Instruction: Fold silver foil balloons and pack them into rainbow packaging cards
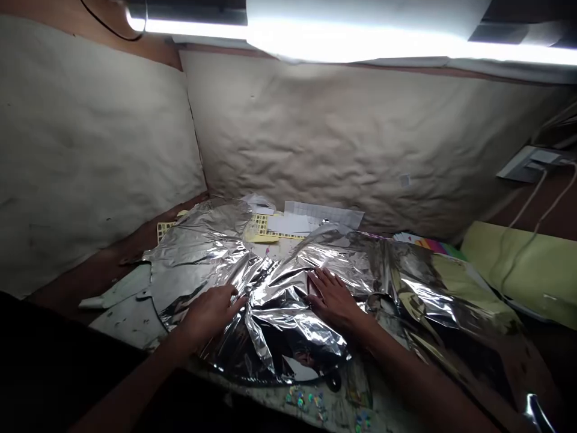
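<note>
A crumpled, shiny silver foil sheet (279, 328) with curved edges and small tabs at its left lies spread over the work surface. On its left part rests my left hand (214, 310), fingers bent and thumb close to the forefinger, closed on a fold of the foil. Creases run out from the spot between both hands. My right hand (331, 297) lies palm down on the foil to the right, its fingers stretched out and pressing flat.
Behind the foil lie white paper pieces (288, 224) and a yellow patterned sheet (261, 228). Yellow sheets (523, 264) and white cables (518, 222) are at the right. Shiny sequin-like bits (302, 398) lie in front. A tube light (189, 29) hangs above.
</note>
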`<state>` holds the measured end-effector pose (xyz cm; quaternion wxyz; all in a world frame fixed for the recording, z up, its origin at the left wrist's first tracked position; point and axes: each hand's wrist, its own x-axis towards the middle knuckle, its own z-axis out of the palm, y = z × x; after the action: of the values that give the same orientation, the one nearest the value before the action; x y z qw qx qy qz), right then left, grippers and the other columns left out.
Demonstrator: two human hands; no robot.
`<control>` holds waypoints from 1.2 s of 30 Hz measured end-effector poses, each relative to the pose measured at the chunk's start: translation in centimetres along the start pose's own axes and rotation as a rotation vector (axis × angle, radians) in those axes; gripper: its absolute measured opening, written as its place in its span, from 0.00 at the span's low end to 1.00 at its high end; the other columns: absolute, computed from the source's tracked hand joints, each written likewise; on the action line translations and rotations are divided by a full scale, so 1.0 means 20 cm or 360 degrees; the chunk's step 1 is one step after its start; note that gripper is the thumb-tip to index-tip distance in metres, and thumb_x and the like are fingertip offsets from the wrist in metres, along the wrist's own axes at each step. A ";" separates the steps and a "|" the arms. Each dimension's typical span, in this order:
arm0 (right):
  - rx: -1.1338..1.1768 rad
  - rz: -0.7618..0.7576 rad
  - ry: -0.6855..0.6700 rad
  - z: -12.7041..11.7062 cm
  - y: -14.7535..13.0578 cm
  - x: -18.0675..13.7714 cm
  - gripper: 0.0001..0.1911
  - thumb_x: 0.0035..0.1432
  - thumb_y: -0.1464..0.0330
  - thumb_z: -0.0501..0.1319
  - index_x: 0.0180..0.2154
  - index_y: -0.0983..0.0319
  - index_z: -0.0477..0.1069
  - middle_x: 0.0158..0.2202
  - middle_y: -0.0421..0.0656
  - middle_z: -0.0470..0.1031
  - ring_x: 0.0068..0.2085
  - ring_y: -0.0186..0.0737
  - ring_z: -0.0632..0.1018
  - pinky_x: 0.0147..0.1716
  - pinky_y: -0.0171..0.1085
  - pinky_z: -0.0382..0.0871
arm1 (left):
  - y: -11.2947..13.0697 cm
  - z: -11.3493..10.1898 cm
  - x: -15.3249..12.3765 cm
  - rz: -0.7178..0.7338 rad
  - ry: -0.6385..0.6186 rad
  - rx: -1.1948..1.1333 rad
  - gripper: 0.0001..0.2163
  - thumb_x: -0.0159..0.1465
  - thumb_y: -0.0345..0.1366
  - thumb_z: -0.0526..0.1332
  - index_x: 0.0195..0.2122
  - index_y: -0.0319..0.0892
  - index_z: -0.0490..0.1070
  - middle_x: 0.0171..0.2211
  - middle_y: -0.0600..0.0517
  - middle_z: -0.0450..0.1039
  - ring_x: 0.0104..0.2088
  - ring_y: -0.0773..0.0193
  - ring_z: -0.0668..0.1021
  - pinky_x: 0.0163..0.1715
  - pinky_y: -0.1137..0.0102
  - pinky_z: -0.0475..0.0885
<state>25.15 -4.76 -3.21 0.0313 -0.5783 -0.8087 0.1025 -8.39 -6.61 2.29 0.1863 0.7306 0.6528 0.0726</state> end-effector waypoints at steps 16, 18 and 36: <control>0.0409 -0.0129 0.0458 -0.13 -0.29 -0.23 0.36 0.68 0.49 0.44 0.69 0.60 0.48 0.71 0.51 0.46 0.70 0.56 0.52 0.64 0.58 0.53 | 0.14 -0.06 0.24 -0.0236 -0.0618 -0.2094 0.12 0.54 0.38 0.68 0.25 0.40 0.65 0.20 0.58 0.65 0.18 0.72 0.67 0.20 0.76 0.64; 0.0539 -0.0321 0.0423 -0.13 -0.44 -0.35 0.46 0.63 0.43 0.50 0.71 0.59 0.36 0.71 0.52 0.46 0.69 0.58 0.54 0.63 0.59 0.57 | 0.20 -0.07 0.25 -0.0286 -0.0614 -0.2251 0.08 0.57 0.35 0.65 0.28 0.39 0.67 0.23 0.54 0.71 0.22 0.69 0.73 0.27 0.74 0.71; 0.0788 0.0652 0.1181 -0.48 -0.35 -0.25 0.18 0.63 0.60 0.54 0.30 0.65 0.75 0.23 0.47 0.75 0.23 0.41 0.75 0.23 0.38 0.69 | 0.33 0.09 0.05 0.0631 -0.0187 -0.1465 0.18 0.66 0.48 0.56 0.49 0.42 0.71 0.54 0.42 0.73 0.53 0.49 0.76 0.52 0.55 0.72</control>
<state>21.92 -10.42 7.83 0.4332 -0.6982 -0.5639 0.0827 -1.44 -6.50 2.91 0.5082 0.6856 0.3903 0.3455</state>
